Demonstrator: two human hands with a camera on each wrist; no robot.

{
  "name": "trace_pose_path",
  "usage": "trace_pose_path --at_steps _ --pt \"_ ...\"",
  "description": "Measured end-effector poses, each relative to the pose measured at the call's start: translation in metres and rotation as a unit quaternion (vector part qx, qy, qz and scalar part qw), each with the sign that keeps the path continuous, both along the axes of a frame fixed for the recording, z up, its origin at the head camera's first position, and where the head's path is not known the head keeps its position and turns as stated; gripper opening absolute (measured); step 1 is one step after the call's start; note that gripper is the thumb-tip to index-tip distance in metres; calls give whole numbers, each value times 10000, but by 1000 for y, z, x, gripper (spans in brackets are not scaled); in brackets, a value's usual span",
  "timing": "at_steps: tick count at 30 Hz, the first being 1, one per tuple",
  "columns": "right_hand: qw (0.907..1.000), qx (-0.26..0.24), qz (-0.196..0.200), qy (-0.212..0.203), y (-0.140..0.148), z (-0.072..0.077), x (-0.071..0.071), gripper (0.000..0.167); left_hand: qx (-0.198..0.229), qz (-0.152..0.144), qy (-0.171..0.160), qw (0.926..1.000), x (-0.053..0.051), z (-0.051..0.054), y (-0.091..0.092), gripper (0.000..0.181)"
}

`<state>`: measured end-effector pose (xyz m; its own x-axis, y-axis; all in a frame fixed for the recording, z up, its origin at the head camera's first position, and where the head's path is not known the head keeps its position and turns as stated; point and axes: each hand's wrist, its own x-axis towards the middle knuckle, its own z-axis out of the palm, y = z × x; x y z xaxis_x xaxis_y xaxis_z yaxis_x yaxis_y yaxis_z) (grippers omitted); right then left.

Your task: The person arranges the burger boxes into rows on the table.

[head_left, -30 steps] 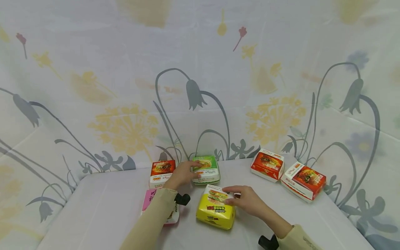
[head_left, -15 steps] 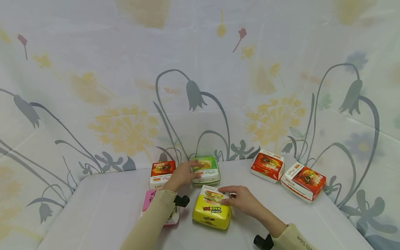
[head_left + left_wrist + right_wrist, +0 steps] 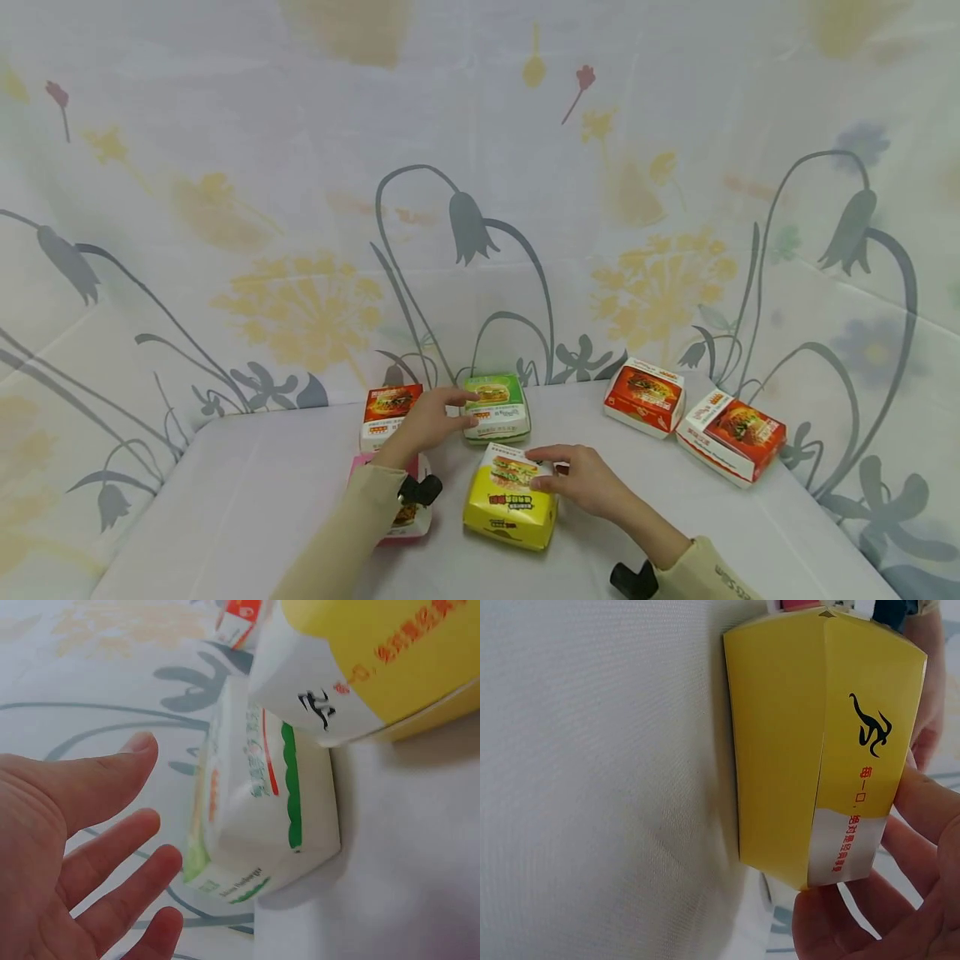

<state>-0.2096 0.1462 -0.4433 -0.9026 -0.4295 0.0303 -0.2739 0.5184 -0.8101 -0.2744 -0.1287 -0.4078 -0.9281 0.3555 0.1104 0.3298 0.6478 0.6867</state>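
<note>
A pale flowered cloth (image 3: 480,108) stands behind the white table (image 3: 247,492), whose near edge is cut off. The yellow box (image 3: 506,508) lies on the near middle of the table, and the right hand (image 3: 588,482) grips its far right part between thumb and fingers; the undersides of these fingers are partly hidden. Just beyond it, across a narrow strip of table, is the green box (image 3: 495,404). The left hand (image 3: 429,423) is at its left side, fingers loose and spread, holding nothing; the left wrist view shows them apart from this box. The left red box (image 3: 386,404) is partly hidden behind this hand, and the nearer pink box (image 3: 411,523) is mostly under the left sleeve (image 3: 341,537). A wide stretch of table separates the yellow box from two red boxes (image 3: 643,398) at the far right, close to the table's right edge. Small print on the boxes is difficult to read.
</note>
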Motion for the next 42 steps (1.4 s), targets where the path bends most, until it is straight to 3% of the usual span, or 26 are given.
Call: trace_pose_path --at_steps 7,11,14,20,27,42 --pt "10000 -28 34 -44 0 -1 0 38 110 -446 -378 9982 27 8 -2 35" --pt "9999 -64 111 -55 1 -3 -1 38 142 -817 -560 9950 43 7 -1 36" --pt "9998 -94 155 -26 0 -2 -1 38 6 -1062 -482 9932 51 5 0 35" --pt "10000 -47 87 3 -1 -2 -2 38 -390 -1193 -433 9911 63 1 0 37" --pt "10000 22 10 39 1 -4 -2 38 -566 -1214 -270 9906 69 -2 2 44" --pt "9996 172 -83 231 1 5 5 24 -625 -825 -162 9945 70 -5 -2 40"
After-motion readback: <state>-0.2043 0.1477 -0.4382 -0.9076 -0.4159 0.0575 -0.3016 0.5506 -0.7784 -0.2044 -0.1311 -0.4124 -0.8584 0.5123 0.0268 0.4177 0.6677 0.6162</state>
